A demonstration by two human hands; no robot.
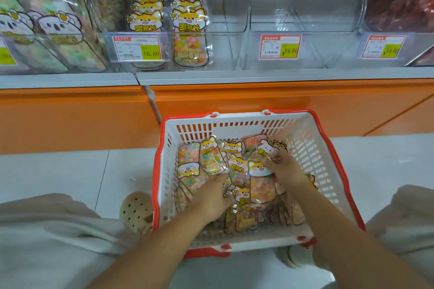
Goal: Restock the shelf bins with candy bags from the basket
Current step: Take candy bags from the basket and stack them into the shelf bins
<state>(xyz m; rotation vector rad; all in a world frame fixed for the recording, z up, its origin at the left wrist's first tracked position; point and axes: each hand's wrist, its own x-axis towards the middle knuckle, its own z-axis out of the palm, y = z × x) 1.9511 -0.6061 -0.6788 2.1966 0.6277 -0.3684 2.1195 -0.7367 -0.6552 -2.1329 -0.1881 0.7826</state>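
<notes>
in the basket (305, 124), our right hand (283, 170) pinches a candy bag (265, 148) near its top; our left hand (211, 197) lies among others, grip hidden. they look light, crinkly, slippery: we'd hold the stiffer header
</notes>
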